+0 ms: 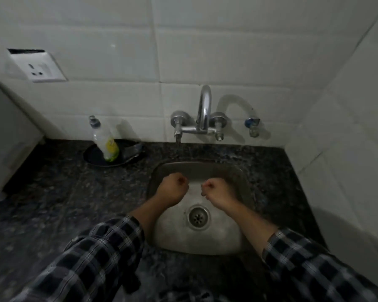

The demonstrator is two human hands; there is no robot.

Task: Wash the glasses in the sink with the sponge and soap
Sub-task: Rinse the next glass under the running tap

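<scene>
Both of my hands hover over the steel sink (227, 240), each curled into a fist with nothing in it. My left hand (172, 189) is over the basin's back left, my right hand (217, 190) over the back right, a small gap between them. The basin holds no glass that I can see; only the drain (198, 217) shows. A clear soap bottle (105, 140) with a yellow-green label stands on a dark round dish (94, 156) on the counter left of the sink. A dark scrubber-like thing (132, 149) lies on that dish.
A chrome tap (203, 114) with two handles is mounted on the tiled wall above the sink. A small side valve (252, 125) sits to its right. Dark granite counter (52, 203) surrounds the basin. A white appliance (7, 136) stands at far left under a wall socket (36, 67).
</scene>
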